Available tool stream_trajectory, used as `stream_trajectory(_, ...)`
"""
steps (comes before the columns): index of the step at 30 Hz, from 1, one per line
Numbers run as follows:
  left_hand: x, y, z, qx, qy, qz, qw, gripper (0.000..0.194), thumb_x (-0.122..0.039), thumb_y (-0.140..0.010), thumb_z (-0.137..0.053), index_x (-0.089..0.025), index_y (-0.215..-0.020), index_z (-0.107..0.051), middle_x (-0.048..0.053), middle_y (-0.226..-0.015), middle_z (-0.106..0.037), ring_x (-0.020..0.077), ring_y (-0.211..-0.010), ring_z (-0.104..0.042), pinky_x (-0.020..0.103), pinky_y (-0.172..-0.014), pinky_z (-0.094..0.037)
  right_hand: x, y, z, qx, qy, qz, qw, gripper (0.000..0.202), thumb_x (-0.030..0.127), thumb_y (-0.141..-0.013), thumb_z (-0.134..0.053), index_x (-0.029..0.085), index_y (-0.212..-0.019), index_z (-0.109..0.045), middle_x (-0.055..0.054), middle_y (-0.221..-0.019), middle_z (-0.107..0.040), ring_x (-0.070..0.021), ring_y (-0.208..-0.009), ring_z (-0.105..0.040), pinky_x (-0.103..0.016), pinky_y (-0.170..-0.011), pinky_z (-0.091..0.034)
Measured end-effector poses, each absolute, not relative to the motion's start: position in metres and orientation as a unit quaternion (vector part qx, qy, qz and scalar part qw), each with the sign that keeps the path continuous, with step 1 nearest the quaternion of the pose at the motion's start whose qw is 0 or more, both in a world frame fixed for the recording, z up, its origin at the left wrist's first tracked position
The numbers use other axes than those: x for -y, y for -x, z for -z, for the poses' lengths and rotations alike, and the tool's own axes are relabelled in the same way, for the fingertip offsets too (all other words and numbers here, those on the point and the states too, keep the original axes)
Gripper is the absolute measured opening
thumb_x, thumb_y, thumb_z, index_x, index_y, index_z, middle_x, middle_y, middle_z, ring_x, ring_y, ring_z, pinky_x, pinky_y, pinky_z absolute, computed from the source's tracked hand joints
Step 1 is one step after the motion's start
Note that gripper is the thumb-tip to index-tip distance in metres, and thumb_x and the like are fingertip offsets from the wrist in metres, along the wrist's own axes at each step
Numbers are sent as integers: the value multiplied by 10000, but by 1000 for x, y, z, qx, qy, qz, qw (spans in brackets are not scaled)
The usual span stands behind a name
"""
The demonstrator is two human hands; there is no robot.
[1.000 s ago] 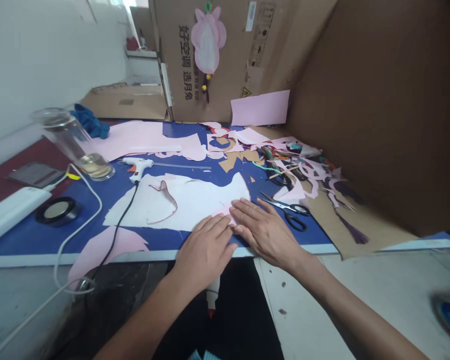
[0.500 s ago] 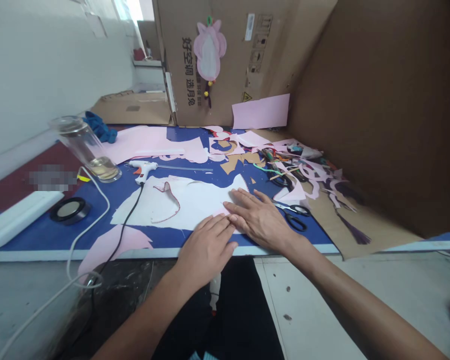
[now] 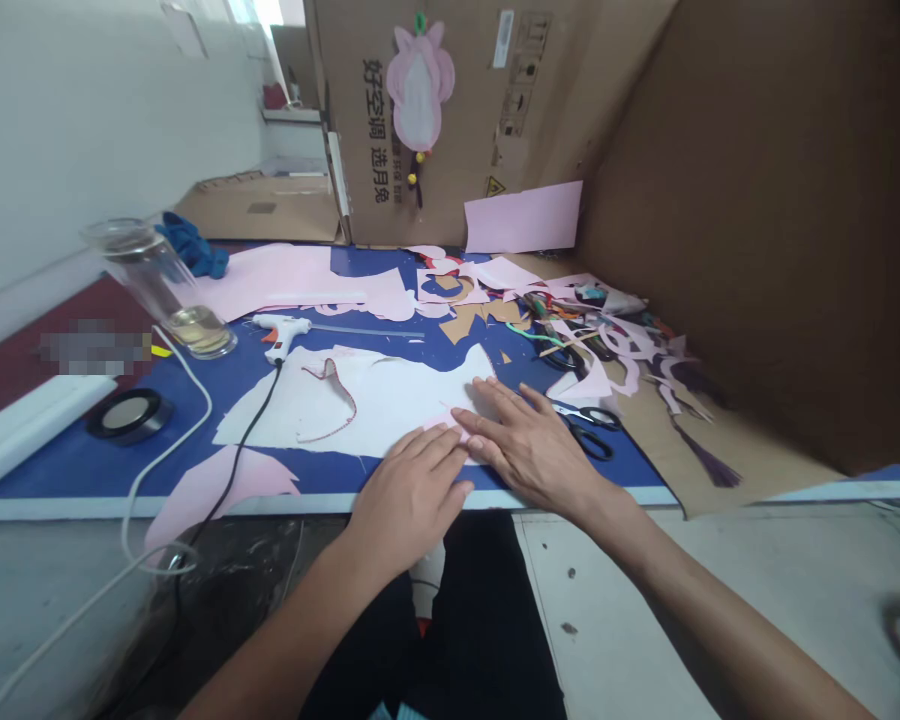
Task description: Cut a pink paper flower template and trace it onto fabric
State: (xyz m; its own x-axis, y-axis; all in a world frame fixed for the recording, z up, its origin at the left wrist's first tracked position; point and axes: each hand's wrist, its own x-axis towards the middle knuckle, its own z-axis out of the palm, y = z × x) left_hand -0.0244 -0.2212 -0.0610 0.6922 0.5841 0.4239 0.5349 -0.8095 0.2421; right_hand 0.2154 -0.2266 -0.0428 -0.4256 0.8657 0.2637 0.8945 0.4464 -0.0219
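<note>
A white cloth (image 3: 397,385) with red stitched edging lies flat near the table's front edge. On its lower right part rests a small pink piece (image 3: 448,418), partly covered by my fingers. My left hand (image 3: 412,485) lies open over the cloth's front edge, fingertips on the pink piece. Just right of it, my right hand (image 3: 529,445) is spread open, pressing on the cloth and the pink piece. Black-handled scissors (image 3: 591,440) lie beside my right hand. A white glue gun (image 3: 280,335) lies behind the cloth, its black cord running across the cloth's left end.
At the left stand a glass cup (image 3: 195,325), a tape roll (image 3: 129,415) and a white power strip (image 3: 37,430). Pink paper scraps (image 3: 622,340) and tools are heaped at the right. Cardboard (image 3: 450,130) rises behind, with a pink ornament (image 3: 420,100) hanging on it.
My right hand's fingers have shifted slightly, showing a little more of the pink piece. My left hand stays nearly in place. The camera view has moved slightly.
</note>
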Motion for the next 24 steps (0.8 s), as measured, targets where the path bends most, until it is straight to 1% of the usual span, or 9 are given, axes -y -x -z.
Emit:
stream_trajectory(4, 221, 24, 61, -305, -919, -244, 56, 367, -294, -1113, -571, -143, -1419, -707, 148, -1526, -712, 320, -1464, -637, 546, -1278, -485, 224, -216, 47, 823, 548, 71, 130, 523, 480, -1203, -363, 263, -1555, -683, -181, -1718, -536, -362, -1623, -468, -637, -1257, -407)
stream_trajectory(6, 221, 24, 61, -304, -919, -244, 58, 358, -293, -1113, -565, -158, -1411, -711, 144, -1524, -714, 318, -1465, -636, 548, -1274, -488, 224, -217, 47, 817, 555, 73, 138, 522, 466, -1202, -360, 251, -1544, -690, -190, -1713, -538, -367, -1620, -468, -640, -1250, -414)
stream_trajectory(10, 221, 24, 61, -307, -917, -247, 57, 379, -298, -1114, -556, -147, -1429, -703, 154, -1527, -711, 330, -1463, -638, 561, -1270, -488, 226, -218, 46, 831, 535, 68, 134, 504, 464, -1204, -367, 301, -1570, -673, -168, -1739, -511, -349, -1640, -444, -641, -1268, -394)
stream_trajectory(13, 220, 24, 62, -306, -917, -249, 58, 370, -302, -1118, -545, -157, -1412, -714, 151, -1521, -715, 326, -1466, -637, 560, -1262, -496, 225, -217, 45, 829, 539, 67, 129, 509, 455, -1206, -359, 281, -1546, -695, -171, -1709, -550, -339, -1622, -473, -623, -1255, -423)
stream_trajectory(15, 220, 24, 63, -303, -918, -251, 57, 368, -303, -1120, -537, -164, -1408, -719, 155, -1524, -713, 325, -1469, -636, 565, -1258, -499, 225, -217, 45, 824, 548, 70, 130, 503, 442, -1202, -373, 270, -1543, -700, -180, -1711, -545, -351, -1615, -481, -625, -1247, -433)
stream_trajectory(20, 220, 24, 62, -307, -920, -239, 52, 389, -326, -1123, -545, -155, -1432, -709, 161, -1539, -702, 327, -1473, -631, 553, -1272, -486, 225, -216, 42, 836, 531, 67, 121, 484, 472, -1196, -414, 317, -1574, -673, -172, -1753, -490, -358, -1645, -435, -646, -1278, -381)
stream_trajectory(24, 220, 23, 62, -310, -920, -235, 51, 403, -321, -1117, -565, -128, -1444, -699, 164, -1548, -694, 331, -1482, -622, 538, -1286, -471, 222, -213, 37, 843, 525, 64, 101, 490, 476, -1195, -421, 303, -1583, -665, -191, -1744, -497, -371, -1633, -452, -654, -1267, -389)
